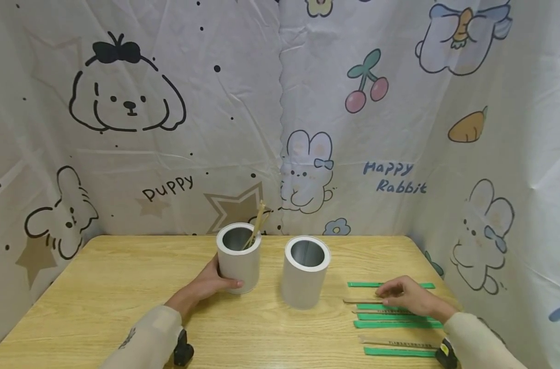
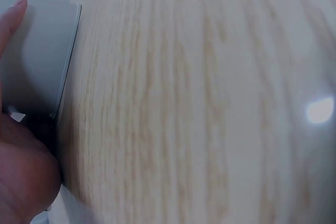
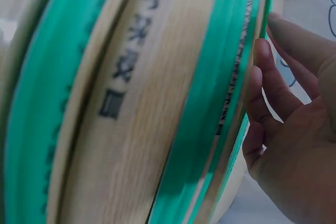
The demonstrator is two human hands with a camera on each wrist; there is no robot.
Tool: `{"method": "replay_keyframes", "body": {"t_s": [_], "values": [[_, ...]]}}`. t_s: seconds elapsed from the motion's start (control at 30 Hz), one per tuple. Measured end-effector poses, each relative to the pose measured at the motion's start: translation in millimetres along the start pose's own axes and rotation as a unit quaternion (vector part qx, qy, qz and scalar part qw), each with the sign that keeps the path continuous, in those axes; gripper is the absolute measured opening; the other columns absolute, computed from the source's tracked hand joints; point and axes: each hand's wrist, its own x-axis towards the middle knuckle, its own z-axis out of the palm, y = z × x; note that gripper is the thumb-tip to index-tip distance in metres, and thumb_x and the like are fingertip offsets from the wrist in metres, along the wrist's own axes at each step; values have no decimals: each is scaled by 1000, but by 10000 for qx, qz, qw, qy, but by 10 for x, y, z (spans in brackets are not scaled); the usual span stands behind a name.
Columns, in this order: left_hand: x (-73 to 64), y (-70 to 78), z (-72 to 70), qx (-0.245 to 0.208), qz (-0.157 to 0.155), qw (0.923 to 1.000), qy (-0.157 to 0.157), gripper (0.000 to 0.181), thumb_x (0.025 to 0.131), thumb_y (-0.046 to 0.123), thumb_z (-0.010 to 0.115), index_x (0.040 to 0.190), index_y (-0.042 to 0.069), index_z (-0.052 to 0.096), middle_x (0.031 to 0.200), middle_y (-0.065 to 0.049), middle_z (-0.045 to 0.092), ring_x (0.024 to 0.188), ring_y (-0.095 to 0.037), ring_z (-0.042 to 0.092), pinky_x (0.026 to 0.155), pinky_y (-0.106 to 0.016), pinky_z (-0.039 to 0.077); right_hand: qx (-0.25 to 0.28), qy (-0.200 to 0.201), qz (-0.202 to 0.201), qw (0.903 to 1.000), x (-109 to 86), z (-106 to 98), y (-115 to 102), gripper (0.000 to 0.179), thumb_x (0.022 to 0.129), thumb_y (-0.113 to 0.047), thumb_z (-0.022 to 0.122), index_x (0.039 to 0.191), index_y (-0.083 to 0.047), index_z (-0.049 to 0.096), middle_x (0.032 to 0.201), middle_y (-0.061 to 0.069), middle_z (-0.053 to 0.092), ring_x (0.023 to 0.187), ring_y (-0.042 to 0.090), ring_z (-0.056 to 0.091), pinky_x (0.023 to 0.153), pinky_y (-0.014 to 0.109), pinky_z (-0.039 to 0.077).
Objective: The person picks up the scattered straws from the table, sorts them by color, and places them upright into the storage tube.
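Note:
My left hand (image 1: 211, 281) grips a white cylindrical can (image 1: 239, 266) low on its side, thumb across the front. Its inside is silvery, and a few thin tan sticks (image 1: 258, 225) lean out over its right rim. In the left wrist view the can's wall (image 2: 39, 56) shows beside the fingers. My right hand (image 1: 409, 294) hovers at a row of slim, straw-like wrapped sticks. Its fingertips are right at a brown stick (image 1: 360, 301), between a far green stick (image 1: 363, 284) and nearer ones. In the right wrist view the fingers (image 3: 265, 56) are loosely bent, overlapping the row's far edge.
A second white can (image 1: 303, 287) stands upright right of the first, its silvery inside visible. Nearer green sticks (image 1: 377, 324) and printed brown ones (image 1: 391, 342) lie roughly parallel on the wooden table (image 1: 261, 338). A printed cloth (image 1: 243, 128) hangs behind and at both sides.

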Motion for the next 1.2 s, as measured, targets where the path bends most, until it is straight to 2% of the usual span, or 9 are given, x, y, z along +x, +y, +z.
{"method": "replay_keyframes", "body": {"t_s": [0.13,0.37,0.5,0.67,0.83,0.93,1.07,1.2], "values": [[18,8,2,-36,36,10000,-12,112,79,19,87,161,5,12,159,-23,34,146,-43,36,121,-59,29,-133,-21,-43,9999,20,-12,35,26,94,-7,69,115,9,69,116,27,70,97,5,67,80,19,54],[-11,21,-35,-57,63,10000,-2,111,80,17,87,160,4,12,159,-24,34,146,-44,37,121,-59,29,-83,-205,-336,9992,103,-25,16,21,93,-4,69,109,10,71,90,18,69,78,2,59,70,21,54],[-2,16,-49,-33,61,10000,-14,111,80,17,87,160,4,12,159,-24,34,145,-44,37,120,-60,29,-120,-248,-464,9985,122,-33,-4,14,92,0,68,103,8,72,86,19,68,74,2,58,65,22,53],[10,-8,-47,0,32,10000,-3,111,80,19,87,161,5,12,159,-23,34,145,-44,37,121,-60,29,-143,-45,-299,9994,145,-91,-102,14,95,-2,66,104,7,72,90,19,69,76,2,56,65,22,50],[-13,-5,-41,-9,-2,10000,16,112,80,18,87,161,4,11,159,-24,33,146,-44,36,121,-60,28,-82,216,-21,9997,183,-193,-370,23,99,-11,63,114,6,68,106,17,69,85,5,60,73,25,53],[-28,0,-37,-16,-28,10000,22,112,80,17,87,161,4,10,160,-24,33,146,-45,35,121,-61,28,102,400,-15,9991,205,-262,-593,28,102,-17,60,120,5,64,108,8,67,91,5,62,80,24,54],[-31,0,-26,-30,-41,10000,12,112,80,17,87,161,4,10,160,-24,32,146,-45,35,121,-61,28,581,878,-138,9943,265,-334,-957,24,103,-20,60,120,-4,64,106,-9,66,98,4,62,87,21,52],[-19,-4,-9,-83,4,10000,-22,112,80,17,86,161,4,10,160,-24,33,146,-45,36,121,-60,28,1249,1281,-595,9821,390,-360,-1361,13,103,-16,58,114,-18,66,102,-14,65,98,4,60,90,20,49]]}}
